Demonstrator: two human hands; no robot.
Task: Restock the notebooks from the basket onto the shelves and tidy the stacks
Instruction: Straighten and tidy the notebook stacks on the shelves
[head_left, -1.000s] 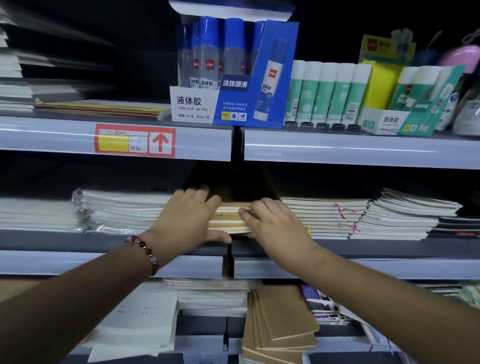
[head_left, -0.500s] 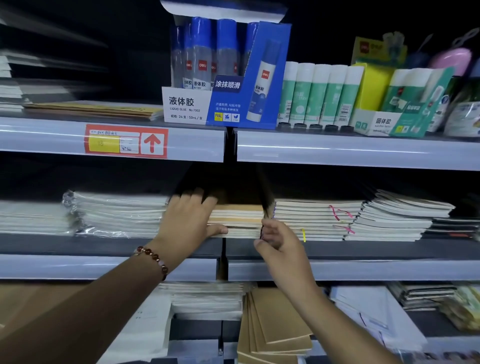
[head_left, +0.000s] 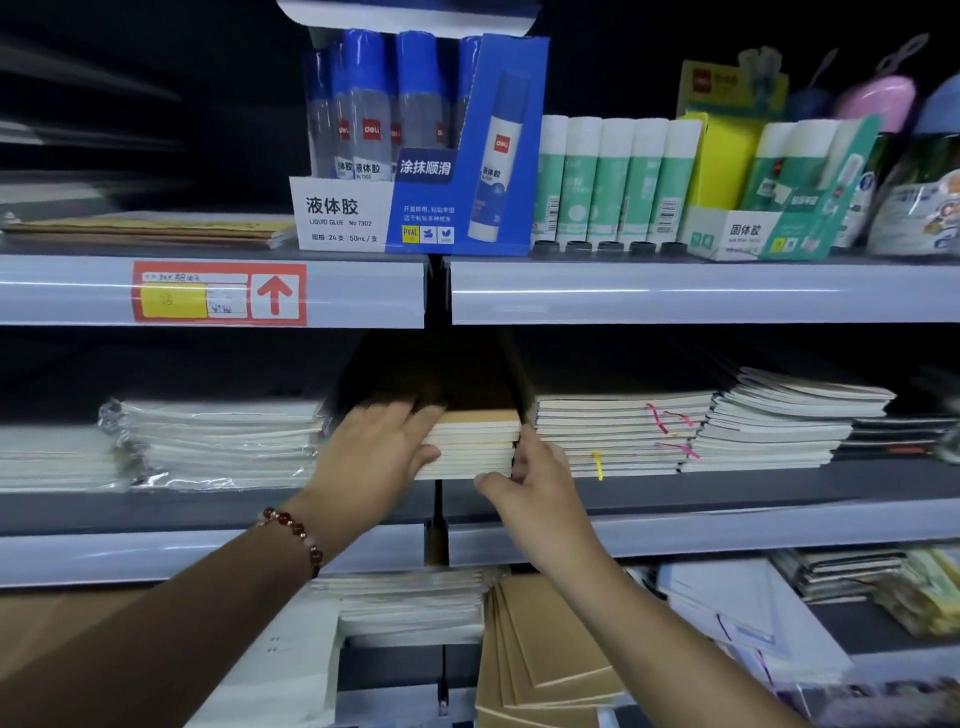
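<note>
Both hands gripping notebook stack

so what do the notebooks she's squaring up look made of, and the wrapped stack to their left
The notebook stack under both hands looks like paper with matte brown kraft-card covers: tan top, cream page edges. The wrapped stack looks like pale paper notebooks in clear glossy plastic film, judging by the crinkled, shiny corners. The left hand grips the stack's left end; the right hand pinches its right edge.
</note>
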